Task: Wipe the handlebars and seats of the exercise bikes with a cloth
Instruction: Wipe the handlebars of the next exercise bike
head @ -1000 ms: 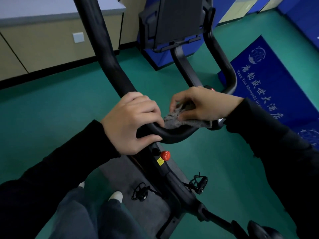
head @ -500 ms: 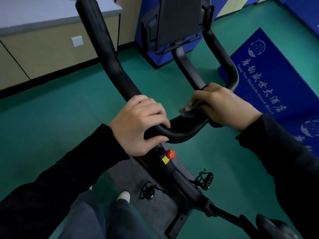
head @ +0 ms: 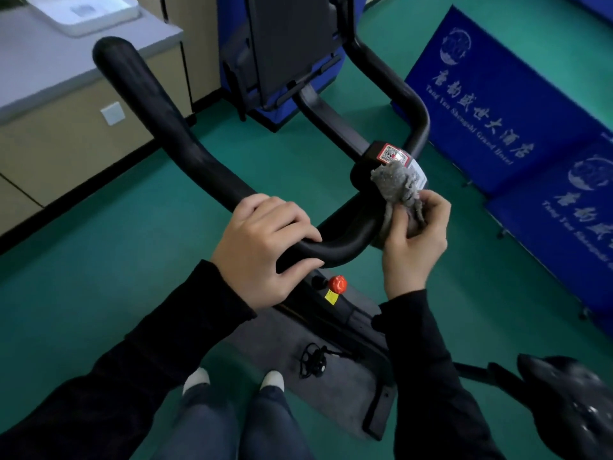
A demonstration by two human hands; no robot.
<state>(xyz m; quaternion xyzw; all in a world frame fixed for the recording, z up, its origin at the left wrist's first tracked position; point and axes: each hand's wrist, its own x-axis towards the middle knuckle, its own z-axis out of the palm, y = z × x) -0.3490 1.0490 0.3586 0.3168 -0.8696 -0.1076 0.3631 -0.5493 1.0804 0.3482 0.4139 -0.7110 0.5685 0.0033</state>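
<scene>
a: where is the cloth (head: 396, 184) now?

b: bunched up grey in the right hand (head: 414, 247), at the right bend of the handlebar (head: 159, 117). half a second ago that hand lay curled over the bar with the cloth pressed under it. now it has come off the bar and turned palm up, with the fingers and thumb pinching the cloth's lower part.

a: and the top of the cloth?

b: it stands up against the centre block, just below the red sticker (head: 393, 155). whether it presses on the block, i cannot tell.

a: the left hand (head: 265, 250)?

b: unchanged. it still grips the left bend of the bar, fingers wrapped over the top and thumb underneath, just above the red knob (head: 337, 284).

a: anything else different?

b: the view has swung. the bar's left end now shows whole in front of the counter (head: 49, 61), and the seat (head: 570, 403) sits further into the lower right corner.
</scene>
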